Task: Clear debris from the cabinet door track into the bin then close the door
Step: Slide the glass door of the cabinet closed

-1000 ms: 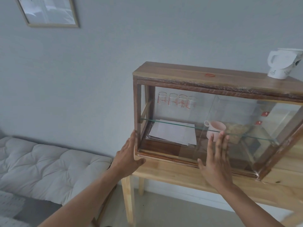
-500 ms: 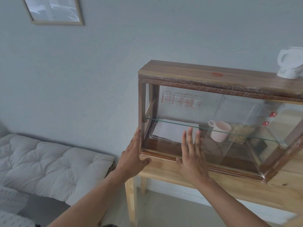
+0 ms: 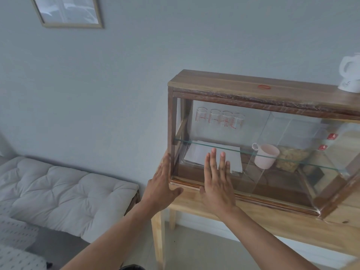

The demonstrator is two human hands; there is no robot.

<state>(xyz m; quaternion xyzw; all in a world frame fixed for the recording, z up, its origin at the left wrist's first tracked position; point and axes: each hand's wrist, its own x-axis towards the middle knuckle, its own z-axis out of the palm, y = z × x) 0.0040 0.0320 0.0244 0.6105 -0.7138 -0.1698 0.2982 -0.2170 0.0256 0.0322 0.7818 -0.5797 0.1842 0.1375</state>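
A wooden cabinet (image 3: 253,84) with sliding glass doors stands on a light wooden table (image 3: 272,217). My right hand (image 3: 217,182) lies flat, fingers spread, against the glass door (image 3: 224,137) near the cabinet's left end, just above the bottom door track (image 3: 263,201). My left hand (image 3: 161,186) presses open-palmed against the cabinet's left corner post, with the thumb under the base. No debris shows in the track. At the bottom edge, a dark rim (image 3: 132,267) may be the bin.
Inside the cabinet are several measuring glasses (image 3: 220,118), white papers (image 3: 196,152), a pink cup (image 3: 266,158) and a jar of snacks (image 3: 290,158). A white kettle (image 3: 349,76) stands on top. A cushioned bench (image 3: 58,193) is at the left, a framed picture (image 3: 68,11) on the wall.
My right hand has slid left along the glass, from the cabinet's middle to its left end, and the door's edge moved left with it. My left hand stayed on the corner post.
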